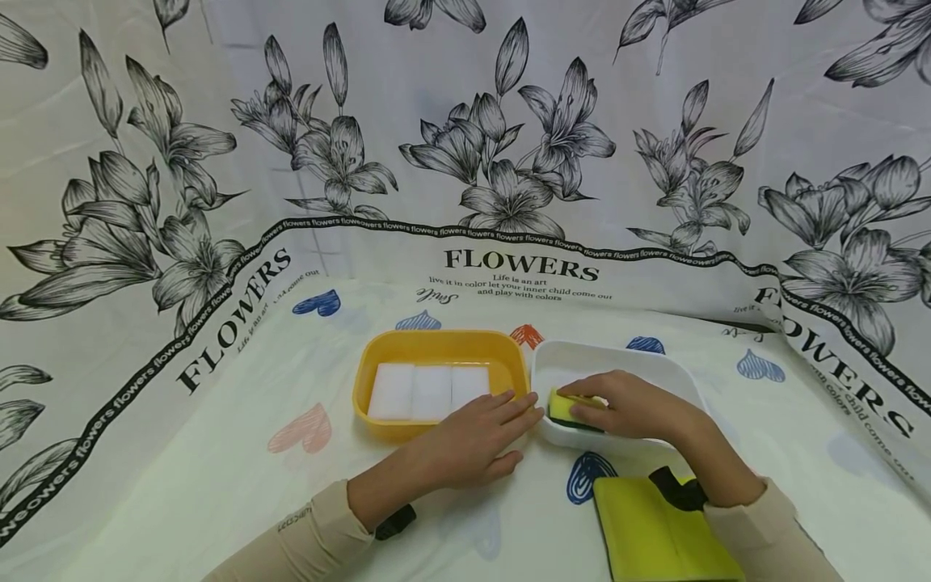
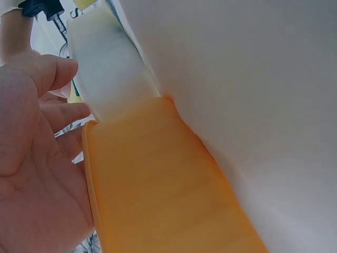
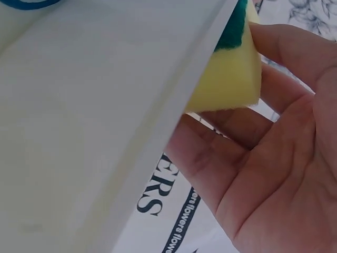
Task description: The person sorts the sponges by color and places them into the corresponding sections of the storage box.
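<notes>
My right hand (image 1: 640, 404) pinches a yellow sponge (image 1: 565, 408) with a dark green scouring side, at the left end of the white tub (image 1: 691, 384). In the right wrist view the sponge (image 3: 226, 79) pokes up past the tub's rim between thumb and fingers. My left hand (image 1: 476, 436) lies with fingers extended over the near right rim of the yellow tub (image 1: 371, 347), fingertips right by the white tub's edge, and it holds nothing. Three white sponge blocks (image 1: 431, 394) lie side by side in the yellow tub.
Flat yellow-green pads (image 1: 643, 525) with a dark edge lie at the front right, partly under my right forearm. The two tubs stand side by side on a heart-printed cloth (image 1: 218, 469). A flower-printed curtain (image 1: 436, 65) closes off the back and sides.
</notes>
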Demonstrator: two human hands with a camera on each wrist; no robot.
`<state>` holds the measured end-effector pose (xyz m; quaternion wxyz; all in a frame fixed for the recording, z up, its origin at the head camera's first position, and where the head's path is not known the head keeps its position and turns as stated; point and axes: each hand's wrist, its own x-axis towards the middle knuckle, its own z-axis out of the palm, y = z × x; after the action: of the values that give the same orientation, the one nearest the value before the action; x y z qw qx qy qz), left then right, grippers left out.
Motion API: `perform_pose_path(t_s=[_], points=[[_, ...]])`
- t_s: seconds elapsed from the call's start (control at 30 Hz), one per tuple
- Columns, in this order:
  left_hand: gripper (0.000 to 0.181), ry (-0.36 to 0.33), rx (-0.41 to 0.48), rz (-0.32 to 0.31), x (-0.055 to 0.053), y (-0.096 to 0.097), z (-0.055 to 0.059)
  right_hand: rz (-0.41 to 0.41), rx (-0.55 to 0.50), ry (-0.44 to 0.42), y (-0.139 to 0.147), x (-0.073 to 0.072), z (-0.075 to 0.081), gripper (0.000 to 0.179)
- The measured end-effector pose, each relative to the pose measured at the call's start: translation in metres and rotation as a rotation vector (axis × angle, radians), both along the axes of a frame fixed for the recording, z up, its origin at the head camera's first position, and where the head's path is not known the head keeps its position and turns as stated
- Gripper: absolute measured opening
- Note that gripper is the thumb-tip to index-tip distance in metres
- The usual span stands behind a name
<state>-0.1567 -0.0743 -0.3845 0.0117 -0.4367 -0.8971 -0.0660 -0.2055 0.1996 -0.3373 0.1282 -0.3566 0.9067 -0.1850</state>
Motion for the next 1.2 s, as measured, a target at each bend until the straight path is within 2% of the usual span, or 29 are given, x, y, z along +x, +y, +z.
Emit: perform_pose_path(t_s=[0.23,0.47,1.2], points=[[0.062,0.004,-0.010,0.004,0.001,0.000,0.002,0.018,-0.004,-0.008,0.001,-0.005,-0.001,0.036],[0.062,0.008,-0.010,0.004,0.001,-0.001,0.002,0.046,-0.020,0.007,0.000,-0.012,-0.008,0.034],[0.064,-0.016,-0.008,0.004,0.000,0.000,0.000,0.003,0.049,0.130,-0.022,-0.021,-0.023,0.036]])
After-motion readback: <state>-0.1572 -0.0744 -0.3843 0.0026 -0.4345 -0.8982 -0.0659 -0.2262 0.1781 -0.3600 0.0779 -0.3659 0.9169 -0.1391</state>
